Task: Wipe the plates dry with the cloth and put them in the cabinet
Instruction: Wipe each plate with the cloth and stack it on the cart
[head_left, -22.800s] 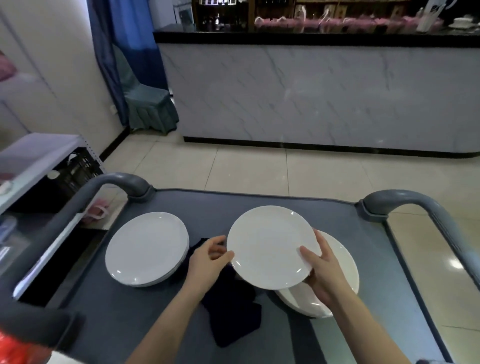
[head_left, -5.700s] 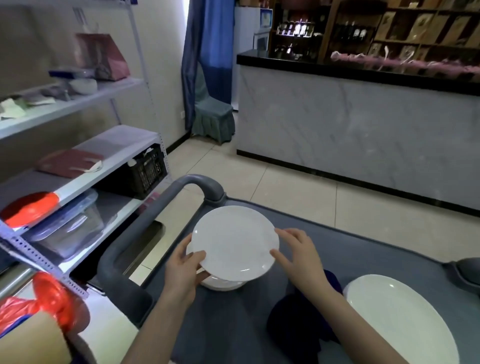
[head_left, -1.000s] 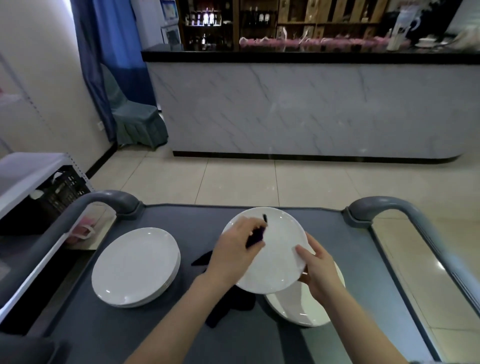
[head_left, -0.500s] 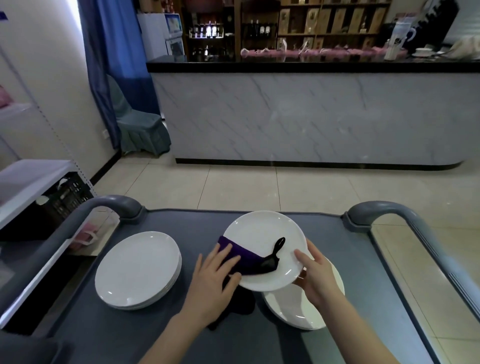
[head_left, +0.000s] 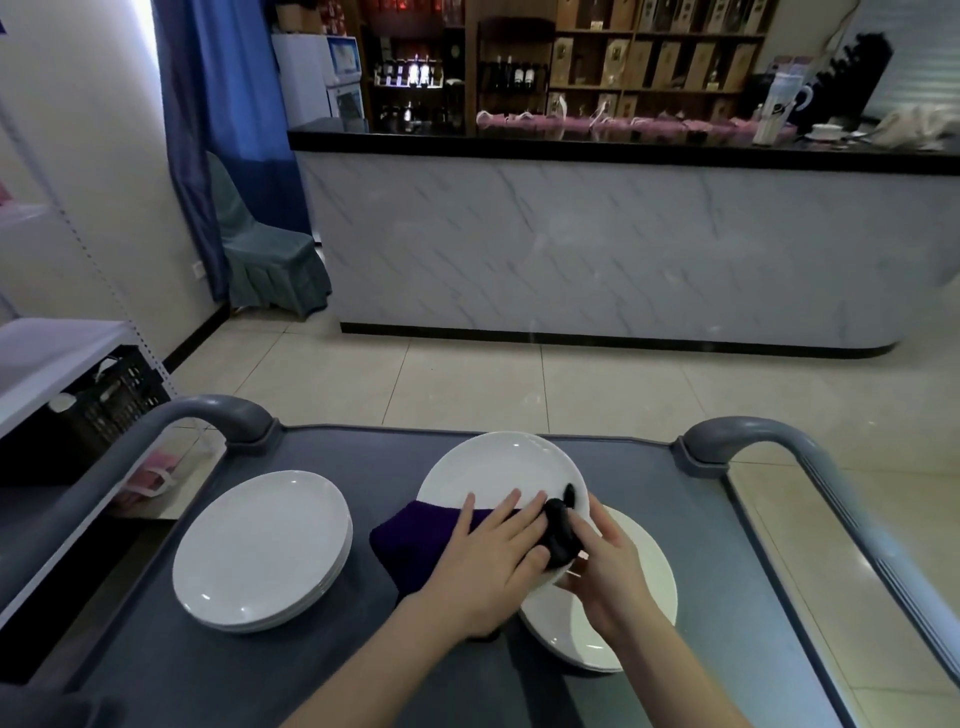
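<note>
A white plate (head_left: 498, 473) is held tilted above the grey cart top (head_left: 395, 447). My left hand (head_left: 493, 556) lies flat on a dark purple cloth (head_left: 415, 535), pressing it against the plate's near half with straight fingers. My right hand (head_left: 605, 571) grips the plate's right rim, thumb on top beside the bunched cloth end. Under the held plate lies a stack of white plates (head_left: 623, 618) at the right. Another stack of white plates (head_left: 262, 543) sits at the left of the cart.
Two curved grey cart handles (head_left: 228, 410) (head_left: 743, 436) rise at the far corners. A metal shelf rack with a black crate (head_left: 111, 400) stands left of the cart. Beyond are a tiled floor and a marble-fronted counter (head_left: 597, 249).
My left hand has slid the cloth to the right across the plate, toward my right hand. The cloth's end is now bunched against my right thumb. The camera has tilted up slightly.
</note>
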